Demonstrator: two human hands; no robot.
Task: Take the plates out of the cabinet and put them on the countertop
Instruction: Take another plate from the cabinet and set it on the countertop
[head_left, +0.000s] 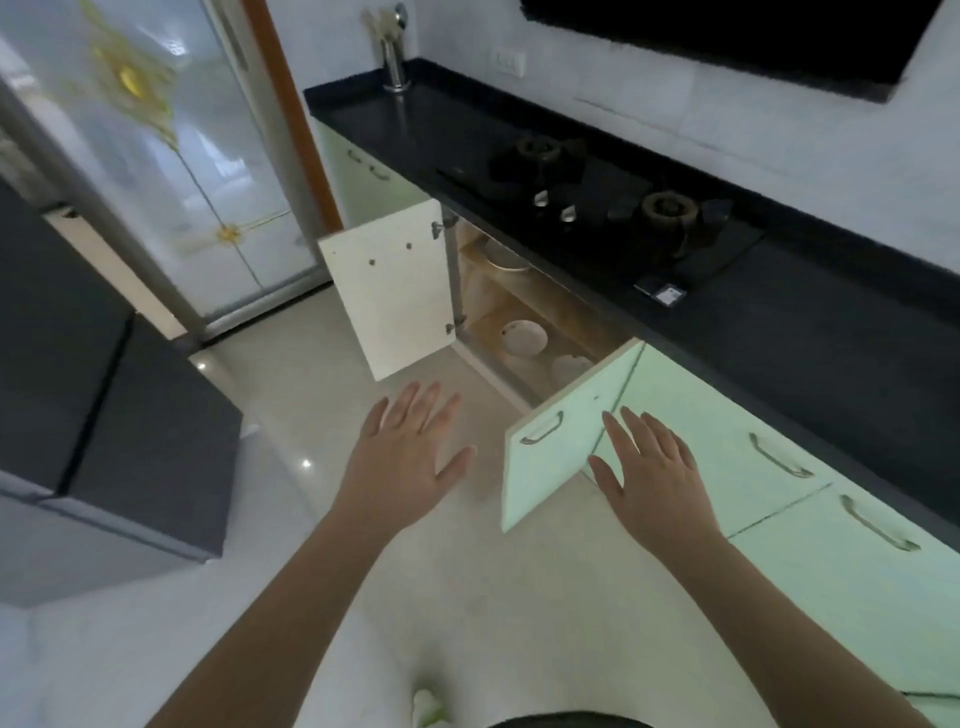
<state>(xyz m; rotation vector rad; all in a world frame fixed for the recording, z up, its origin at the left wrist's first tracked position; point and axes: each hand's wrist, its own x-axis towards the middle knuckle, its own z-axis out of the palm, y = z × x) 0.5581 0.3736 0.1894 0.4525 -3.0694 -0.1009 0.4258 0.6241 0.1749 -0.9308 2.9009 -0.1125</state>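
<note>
Head view: both cabinet doors stood open. Plates (523, 336) sat on the lower shelf, ahead of both hands. Left hand (410, 457) and right hand (652, 467) hovered empty, fingers spread; neither clearly nearer.

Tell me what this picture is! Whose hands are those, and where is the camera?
The camera sits on a person's head, looking down, so you see their own two arms. Their left hand and right hand are spread open and hold nothing. In front is a low cabinet with both doors swung open: a white door and a pale green door. Inside wait round white plates. Above runs a long black stone countertop with a black gas stove on it. No plates are up there yet.
</note>
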